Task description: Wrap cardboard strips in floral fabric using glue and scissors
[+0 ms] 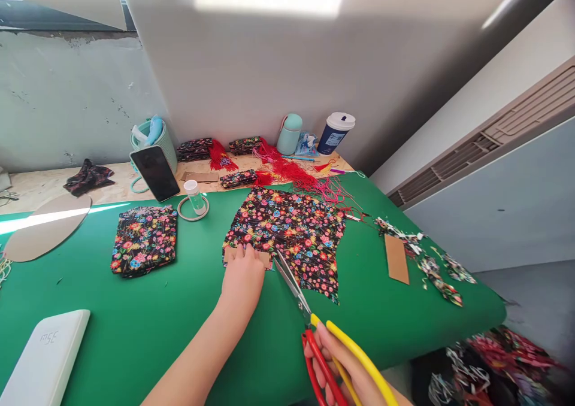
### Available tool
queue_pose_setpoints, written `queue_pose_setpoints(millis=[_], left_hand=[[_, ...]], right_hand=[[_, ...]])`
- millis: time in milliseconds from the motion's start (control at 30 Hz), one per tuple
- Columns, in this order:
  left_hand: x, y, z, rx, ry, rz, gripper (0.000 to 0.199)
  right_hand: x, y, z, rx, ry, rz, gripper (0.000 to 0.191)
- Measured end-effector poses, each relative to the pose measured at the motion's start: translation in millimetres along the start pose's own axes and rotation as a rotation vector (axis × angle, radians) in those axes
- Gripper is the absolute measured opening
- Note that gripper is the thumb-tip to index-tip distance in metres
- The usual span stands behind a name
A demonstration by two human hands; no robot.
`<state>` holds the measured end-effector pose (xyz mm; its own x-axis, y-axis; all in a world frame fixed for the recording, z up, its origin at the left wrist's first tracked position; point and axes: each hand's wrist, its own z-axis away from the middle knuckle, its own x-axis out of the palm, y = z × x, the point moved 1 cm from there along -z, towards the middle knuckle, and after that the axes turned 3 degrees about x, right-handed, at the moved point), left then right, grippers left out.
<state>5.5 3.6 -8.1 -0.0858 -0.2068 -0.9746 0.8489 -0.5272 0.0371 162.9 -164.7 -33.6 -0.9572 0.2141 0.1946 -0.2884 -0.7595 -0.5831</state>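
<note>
A black floral fabric piece (291, 226) lies spread on the green tabletop, its lower edge cut unevenly. My left hand (245, 271) is closed, its fingertips holding a brown cardboard strip (261, 258) down on the fabric's lower left corner. Part of the strip is hidden under the fingers. In my right hand (335, 361) are scissors (300, 301) with one red and one yellow handle. Their blades stand a little apart, tips at the fabric beside the strip's right end. To the left sits a folded stack of the same fabric (144, 238).
A phone (156, 172) leans on a mint basket (166, 142). Near it are a small bottle (194, 197) and a ring. Red tassels (287, 169), a flask (290, 134) and a paper cup (336, 133) line the back. Rightward lie a cardboard rectangle (397, 259) and fabric scraps (440, 280); a white power bank (47, 358) is front left.
</note>
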Motion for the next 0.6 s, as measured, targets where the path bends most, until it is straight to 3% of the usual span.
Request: queue_pose_setpoints(millis=[100, 333, 600], left_hand=[[-1.3, 0, 0, -0.003, -0.013, 0.007, 0.036], [-7.8, 0, -1, 0.004, -0.06, 0.036, 0.037], [-11.7, 0, 0, 0.008, -0.072, 0.038, 0.035]], right_hand=[[8, -3, -8, 0.007, 0.04, 0.015, 0.027], [37, -16, -14, 0.088, 0.045, 0.055, 0.03], [45, -27, -15, 0.146, 0.079, 0.07, 0.03]])
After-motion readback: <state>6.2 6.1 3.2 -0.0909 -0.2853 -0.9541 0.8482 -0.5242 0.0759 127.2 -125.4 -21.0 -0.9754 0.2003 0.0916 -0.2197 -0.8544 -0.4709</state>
